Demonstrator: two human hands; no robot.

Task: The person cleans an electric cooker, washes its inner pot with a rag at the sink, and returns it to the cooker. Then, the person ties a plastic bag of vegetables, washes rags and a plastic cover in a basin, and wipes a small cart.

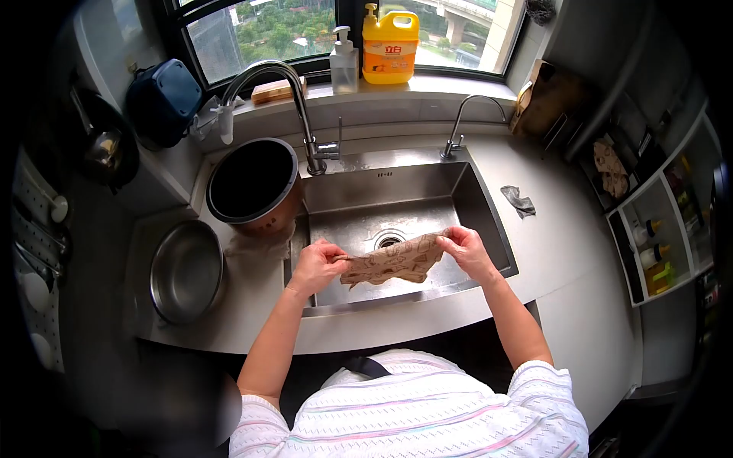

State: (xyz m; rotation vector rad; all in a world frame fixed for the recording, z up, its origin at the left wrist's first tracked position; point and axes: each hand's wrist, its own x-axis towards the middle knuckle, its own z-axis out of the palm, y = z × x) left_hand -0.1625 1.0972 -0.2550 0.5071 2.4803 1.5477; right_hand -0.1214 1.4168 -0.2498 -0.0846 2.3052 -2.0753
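Note:
A brown patterned cloth is stretched between my two hands above the stainless steel sink. My left hand pinches its left corner, fingers closed. On the other side my right hand grips the upper right corner between thumb and fingers. The cloth's lower edge hangs loose and uneven over the front part of the basin. Behind it the drain is partly covered from view.
A dark inner pot and a steel bowl stand left of the sink. The tall faucet and a thinner tap rise behind. A grey rag lies on the right counter. A yellow detergent jug stands on the windowsill.

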